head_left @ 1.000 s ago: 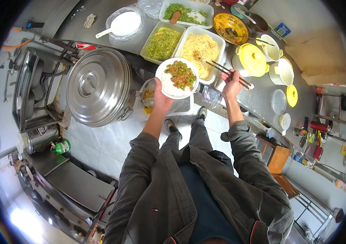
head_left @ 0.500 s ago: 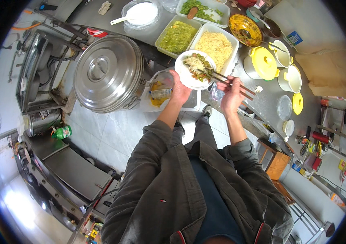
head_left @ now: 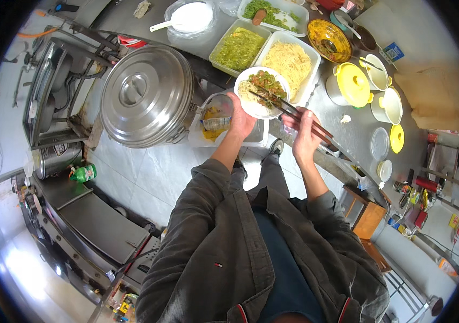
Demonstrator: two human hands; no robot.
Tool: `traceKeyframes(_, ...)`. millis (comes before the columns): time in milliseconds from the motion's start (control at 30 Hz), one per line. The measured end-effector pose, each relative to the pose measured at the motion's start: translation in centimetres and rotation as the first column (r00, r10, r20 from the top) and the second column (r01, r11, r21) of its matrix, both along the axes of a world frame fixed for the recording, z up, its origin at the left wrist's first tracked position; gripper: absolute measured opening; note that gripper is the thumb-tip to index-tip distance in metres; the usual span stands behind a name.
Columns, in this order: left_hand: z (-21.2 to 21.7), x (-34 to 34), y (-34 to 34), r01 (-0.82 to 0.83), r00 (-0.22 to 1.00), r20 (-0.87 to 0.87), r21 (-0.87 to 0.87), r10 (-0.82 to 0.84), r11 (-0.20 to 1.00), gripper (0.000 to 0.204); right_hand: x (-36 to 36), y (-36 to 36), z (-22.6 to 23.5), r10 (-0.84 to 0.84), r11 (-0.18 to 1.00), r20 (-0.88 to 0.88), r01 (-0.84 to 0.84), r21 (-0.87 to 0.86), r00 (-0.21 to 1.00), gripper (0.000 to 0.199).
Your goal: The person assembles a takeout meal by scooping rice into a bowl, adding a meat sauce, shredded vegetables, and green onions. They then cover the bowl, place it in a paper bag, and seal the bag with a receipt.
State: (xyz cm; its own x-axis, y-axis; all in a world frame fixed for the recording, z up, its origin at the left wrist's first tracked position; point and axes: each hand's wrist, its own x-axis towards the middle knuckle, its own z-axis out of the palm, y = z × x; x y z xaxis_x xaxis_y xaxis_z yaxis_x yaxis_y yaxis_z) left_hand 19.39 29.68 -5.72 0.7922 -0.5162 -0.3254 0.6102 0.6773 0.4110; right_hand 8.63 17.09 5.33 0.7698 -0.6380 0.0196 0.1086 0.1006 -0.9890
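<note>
My left hand (head_left: 242, 119) holds a white bowl (head_left: 250, 105) by its near left rim. In the bowl lie pale noodle strands and a chopped green and reddish-brown topping (head_left: 273, 82). My right hand (head_left: 306, 133) grips a pair of dark chopsticks (head_left: 320, 131), whose tips reach into the food. Just beyond the bowl stands a clear tub of yellow noodles (head_left: 289, 62). To its left is a tub of wet green shreds (head_left: 239, 48). Below my left hand sits a translucent bin (head_left: 200, 141) with a bottle and yellow stuff inside.
A large lidded steel pot (head_left: 146, 97) stands at the left. On the counter (head_left: 350, 142) to the right are a yellow-lidded pot (head_left: 353, 86), pale yellow pots (head_left: 387, 106) and a patterned bowl (head_left: 342, 49). A tub of chopped greens (head_left: 275, 16) and a white scoop (head_left: 192, 18) lie farther back.
The chopsticks have moved left and deeper across the bowl. Inside it the noodles now show at the left and the topping toward the far side. My left hand still holds the bowl.
</note>
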Motion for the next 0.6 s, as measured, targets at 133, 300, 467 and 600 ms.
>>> traceKeyframes(133, 0.4, 0.1, -0.1, 0.024, 0.999, -0.034, 0.005, -0.023, 1.0, 0.099, 0.4, 0.5, -1.7, 0.056, 0.997, -0.042, -0.054, 0.045, 0.998, 0.044)
traceKeyframes(300, -0.6, 0.4, 0.1, -0.001, 1.0, -0.028, -0.035, 0.0, 0.999, 0.101, -2.0, -0.3, -1.8, 0.092, 0.992, -0.052, -0.086, 0.096, 0.994, 0.042)
traceKeyframes(467, -0.5, 0.1, -0.1, 0.007, 1.0, -0.017, -0.052, -0.008, 0.999, 0.1, -2.0, -1.8, -0.8, 0.063, 0.997, -0.059, -0.06, 0.058, 0.996, 0.038)
traceKeyframes(600, -0.2, -0.1, 0.0, -0.015, 0.999, -0.041, -0.052, 0.013, 0.999, 0.097, -2.5, -3.2, 0.1, 0.047, 0.998, -0.055, -0.049, -0.038, 0.997, 0.04)
